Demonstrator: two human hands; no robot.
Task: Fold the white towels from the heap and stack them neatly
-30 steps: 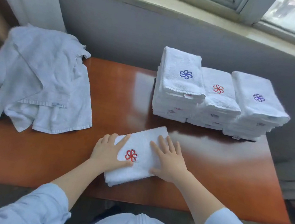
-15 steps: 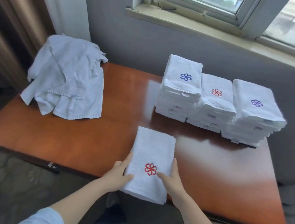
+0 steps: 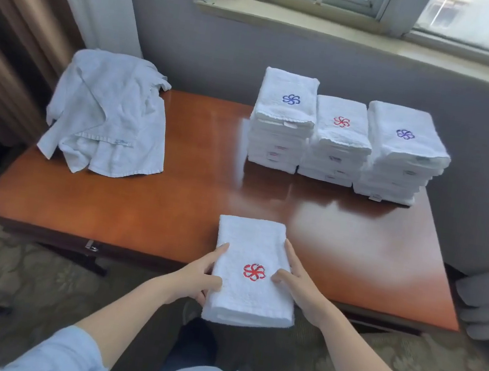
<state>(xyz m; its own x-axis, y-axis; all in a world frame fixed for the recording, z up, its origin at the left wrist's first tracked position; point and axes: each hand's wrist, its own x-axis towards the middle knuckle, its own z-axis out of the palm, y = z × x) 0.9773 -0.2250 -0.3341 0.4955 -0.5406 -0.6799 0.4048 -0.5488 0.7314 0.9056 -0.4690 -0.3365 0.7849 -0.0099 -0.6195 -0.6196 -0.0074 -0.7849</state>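
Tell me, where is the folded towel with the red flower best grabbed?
Grip the folded towel by its long side edges, left hand and right hand from either side, thumbs on top. It is flat and overhangs the table, so fingers likely slip underneath there.

The folded towel (image 3: 254,249) is thick white terry cloth, nubbly and matt, with a flower stitched on it in red thread. The three stacks (image 3: 337,141) are the same looped cloth, their flowers embroidered in blue, red and purple thread. The heap (image 3: 105,112) is limper, thinner-looking white cloth with a flat hemmed edge. The surface (image 3: 155,204) is reddish-brown wood, smooth and polished to a high gloss — window light glares off it. The carpet (image 3: 20,273) looks matt and patterned; the sleeves (image 3: 68,355) are smooth pale-blue cloth.
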